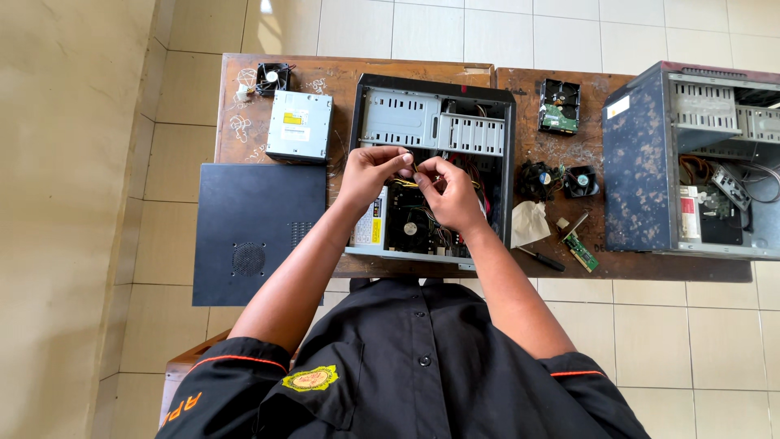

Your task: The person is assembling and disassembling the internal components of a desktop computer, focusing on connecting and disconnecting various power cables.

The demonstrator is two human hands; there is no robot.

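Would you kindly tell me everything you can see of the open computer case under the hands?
The open computer case lies flat on the wooden desk, its side panel off. It looks like black-framed metal with grey drive bays at the far end, and a fan and tangled wires nearer the person. The left hand and right hand meet above it, pinching yellow wires.
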